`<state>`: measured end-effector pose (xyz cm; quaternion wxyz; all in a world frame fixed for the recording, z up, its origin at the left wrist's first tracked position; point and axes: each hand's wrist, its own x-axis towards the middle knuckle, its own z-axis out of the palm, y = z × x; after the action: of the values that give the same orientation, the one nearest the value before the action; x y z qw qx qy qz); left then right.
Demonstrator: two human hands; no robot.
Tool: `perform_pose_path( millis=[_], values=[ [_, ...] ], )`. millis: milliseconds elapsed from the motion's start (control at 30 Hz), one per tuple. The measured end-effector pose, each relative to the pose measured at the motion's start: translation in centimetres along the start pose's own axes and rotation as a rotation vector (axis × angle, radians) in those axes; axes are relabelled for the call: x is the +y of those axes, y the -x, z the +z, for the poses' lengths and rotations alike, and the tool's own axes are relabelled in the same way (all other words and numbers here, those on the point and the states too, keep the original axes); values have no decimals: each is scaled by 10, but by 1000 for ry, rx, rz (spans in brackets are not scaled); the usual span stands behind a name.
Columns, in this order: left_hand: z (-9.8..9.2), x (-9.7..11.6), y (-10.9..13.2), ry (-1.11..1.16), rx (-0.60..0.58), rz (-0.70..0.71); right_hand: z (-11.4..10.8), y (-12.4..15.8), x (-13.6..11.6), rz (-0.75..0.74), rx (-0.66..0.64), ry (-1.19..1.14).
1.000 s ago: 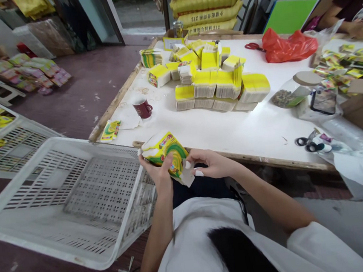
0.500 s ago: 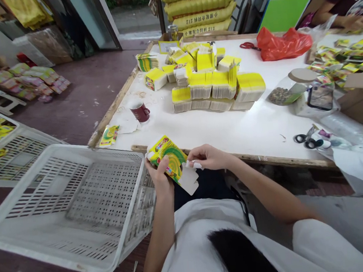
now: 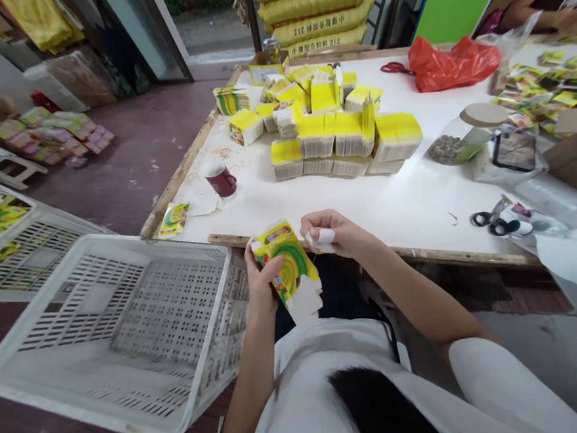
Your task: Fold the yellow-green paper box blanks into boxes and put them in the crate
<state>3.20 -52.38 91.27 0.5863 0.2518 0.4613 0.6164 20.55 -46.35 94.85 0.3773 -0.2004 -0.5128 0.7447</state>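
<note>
My left hand grips a yellow-and-green printed cardboard carton, thumb across its face. The carton looks flat, perhaps several sheets together, and its stepped white flaps point down towards my lap. Just right of its upper corner is my right hand, fingers curled and pressed together, with a white wrap around one finger. Whatever those fingers pinch, if anything, is too small to tell. Beyond both hands, stacks of yellow-topped folded cartons stand on the white table.
A white plastic crate stands on the floor at my left. On the table are a maroon mug, a flat printed packet, a lidded jar, scissors and a red plastic bag. Another person's hand works at the far right.
My right hand has moved up and away from the carton's edge, leaving a gap. My left hand has shifted slightly right, turning the carton more upright.
</note>
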Motion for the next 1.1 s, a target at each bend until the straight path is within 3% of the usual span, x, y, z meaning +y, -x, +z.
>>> perform_pose_path(
  millis=[100, 267, 533, 800, 900, 1000, 1100],
  values=[
    [3, 3, 4, -47, -19, -23, 3, -6, 4, -42, 69, -141],
    [3, 9, 3, -70, -46, 18, 6, -8, -4, -48, 122, -143],
    [2, 22, 13, -56, -194, -143, -2, -9, 4, -14, 113, -226],
    [-30, 9, 2, 15, -398, -358, -9, -5, 19, 18, 15, -279],
    [-44, 4, -4, -9, -522, -359, -15, -2, 24, 9, 107, -311],
    [-52, 4, -6, -50, -613, -245, -27, 0, 37, 19, 271, -345],
    [-57, 1, -6, -71, -592, -87, -39, 3, 55, 11, 442, -398]
  ],
)
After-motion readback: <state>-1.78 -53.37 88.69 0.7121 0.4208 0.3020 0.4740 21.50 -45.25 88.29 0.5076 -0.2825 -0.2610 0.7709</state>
